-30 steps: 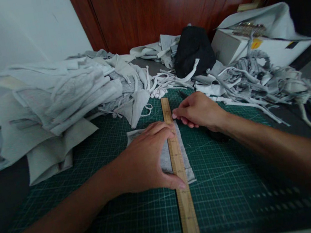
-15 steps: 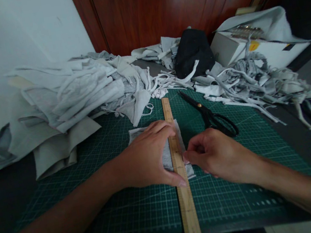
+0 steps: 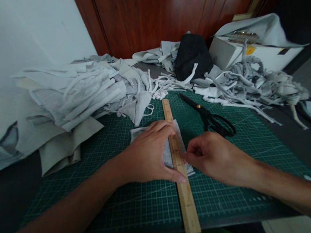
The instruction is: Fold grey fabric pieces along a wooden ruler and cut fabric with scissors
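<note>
A wooden ruler [image 3: 185, 195] lies lengthwise over a small piece of grey fabric [image 3: 167, 155] on a green cutting mat [image 3: 106, 216]. My left hand [image 3: 146, 153] presses the ruler down onto the fabric, thumb and fingertips spread apart along it. Close against the ruler's right edge, my right hand [image 3: 212, 156] is closed in a pinch over the fabric's margin. Whatever sits between its fingertips is too small to make out. Black-handled scissors [image 3: 207, 115] rest just beyond my right hand, blades pointing away.
A tall heap of grey cloth pieces [image 3: 86, 92] covers the back left. Fabric scraps and strips [image 3: 245, 81] lie at the back right, near a white box [image 3: 228, 50] and a black cloth bundle [image 3: 192, 56]. Behind stands a reddish wooden door [image 3: 155, 9].
The camera view has shifted slightly. Both hands, the ruler and the fabric keep nearly the same positions relative to one another.
</note>
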`<state>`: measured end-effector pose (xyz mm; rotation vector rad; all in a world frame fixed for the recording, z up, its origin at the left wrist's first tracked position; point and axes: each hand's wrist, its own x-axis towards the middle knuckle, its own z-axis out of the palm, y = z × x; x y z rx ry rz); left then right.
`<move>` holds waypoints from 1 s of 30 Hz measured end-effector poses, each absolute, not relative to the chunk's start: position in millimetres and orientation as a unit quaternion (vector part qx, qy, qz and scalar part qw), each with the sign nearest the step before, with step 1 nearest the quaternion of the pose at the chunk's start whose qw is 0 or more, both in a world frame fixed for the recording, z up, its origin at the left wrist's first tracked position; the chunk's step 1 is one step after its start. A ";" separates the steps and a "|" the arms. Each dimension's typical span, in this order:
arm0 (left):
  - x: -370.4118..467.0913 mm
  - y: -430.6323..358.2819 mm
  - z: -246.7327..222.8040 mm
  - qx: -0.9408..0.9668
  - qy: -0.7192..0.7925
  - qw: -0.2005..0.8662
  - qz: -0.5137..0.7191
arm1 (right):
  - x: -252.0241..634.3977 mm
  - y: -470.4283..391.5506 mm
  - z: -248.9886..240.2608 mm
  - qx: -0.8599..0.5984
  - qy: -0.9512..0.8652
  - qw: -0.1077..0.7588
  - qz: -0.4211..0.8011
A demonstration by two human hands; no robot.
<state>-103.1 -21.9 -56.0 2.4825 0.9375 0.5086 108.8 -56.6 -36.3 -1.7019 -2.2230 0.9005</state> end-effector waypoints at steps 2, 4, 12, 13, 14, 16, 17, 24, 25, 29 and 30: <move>-103.4 -21.6 -56.3 0.898 0.337 0.217 0.184 | 108.6 -58.2 -36.5 -0.573 -0.754 0.102 0.304; -103.7 -21.4 -56.5 0.898 0.337 0.215 0.185 | 107.9 -60.4 -36.1 -0.569 -0.757 0.103 0.304; -102.4 -22.2 -54.6 0.895 0.351 0.216 0.169 | 108.5 -74.4 -36.1 -0.550 -0.765 0.089 0.325; -102.3 -22.3 -54.4 0.895 0.352 0.215 0.169 | 108.7 -76.3 -35.6 -0.548 -0.764 0.089 0.329; -102.2 -22.4 -54.3 0.895 0.352 0.215 0.168 | 108.8 -78.1 -34.8 -0.546 -0.762 0.085 0.337; -102.3 -22.6 -54.3 0.895 0.351 0.216 0.172 | 108.8 -81.0 -32.3 -0.548 -0.752 0.069 0.358; -102.5 -22.6 -54.4 0.894 0.350 0.217 0.175 | 109.0 -82.1 -30.9 -0.549 -0.747 0.058 0.372; -102.8 -22.7 -54.3 0.896 0.345 0.217 0.174 | 122.3 -76.5 -25.5 -0.548 -0.715 0.071 0.427; -102.7 -22.8 -53.9 0.896 0.345 0.218 0.176 | 124.2 -74.4 -25.7 -0.551 -0.713 0.080 0.427; -102.7 -23.6 -53.0 0.895 0.345 0.219 0.178 | 124.7 -68.0 -28.6 -0.553 -0.714 0.101 0.417; -102.8 -23.7 -53.0 0.895 0.346 0.218 0.178 | 123.3 -67.1 -29.8 -0.554 -0.715 0.101 0.415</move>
